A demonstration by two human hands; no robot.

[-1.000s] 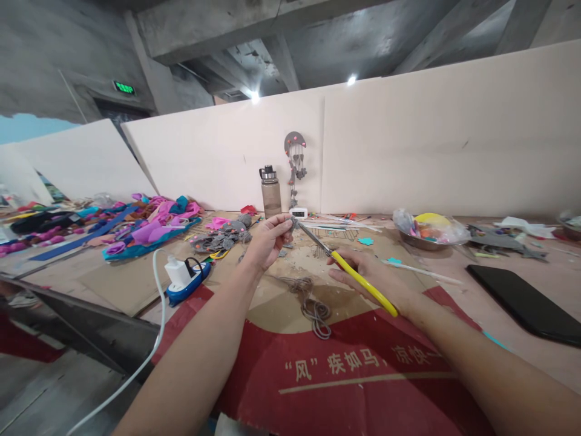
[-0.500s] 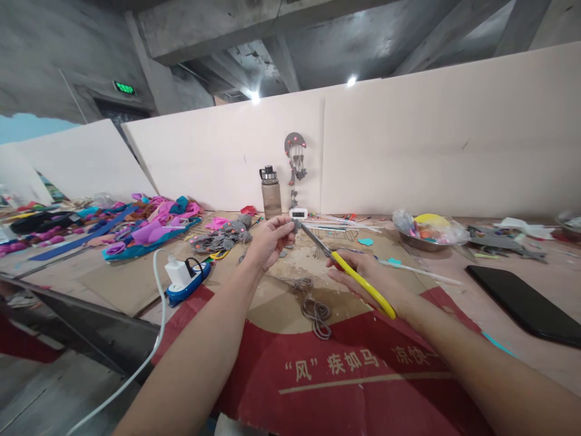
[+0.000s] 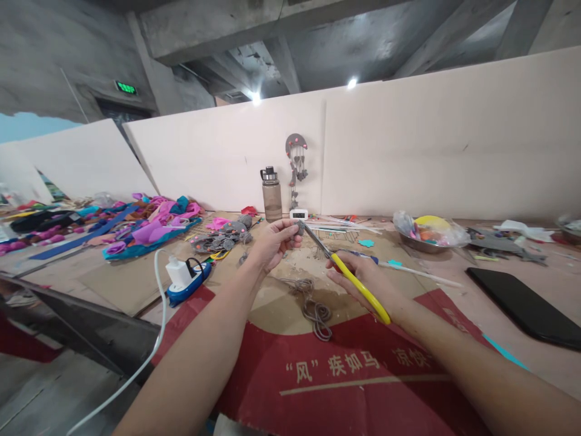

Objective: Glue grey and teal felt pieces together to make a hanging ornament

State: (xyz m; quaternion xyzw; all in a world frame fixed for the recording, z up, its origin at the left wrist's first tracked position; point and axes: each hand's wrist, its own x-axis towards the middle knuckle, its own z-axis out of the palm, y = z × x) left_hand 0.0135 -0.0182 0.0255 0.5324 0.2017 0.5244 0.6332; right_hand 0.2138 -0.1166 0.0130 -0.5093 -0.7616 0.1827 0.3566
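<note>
scissors: glossy yellow plastic handles, metal blades | bowl: shiny metal | mat: matt cardboard

Yellow handles were noted on the scissors; a small grey piece at the fingertips; grey cord below; red cardboard, white-lettered.

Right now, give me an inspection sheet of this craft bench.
Surface: brown cardboard sheet with a red printed band, over the bench.
Job's things: yellow-handled scissors; small grey felt piece at the blade tips.
Clutter: grey cord tangle, pink and teal fabric pile, metal bowl of scraps, dark water bottle, black tablet.
Grippers: left hand pinches the felt; right hand grips the scissors.
Cables: white cable from a white charger.
Surroundings: white partition boards, concrete ceiling.
</note>
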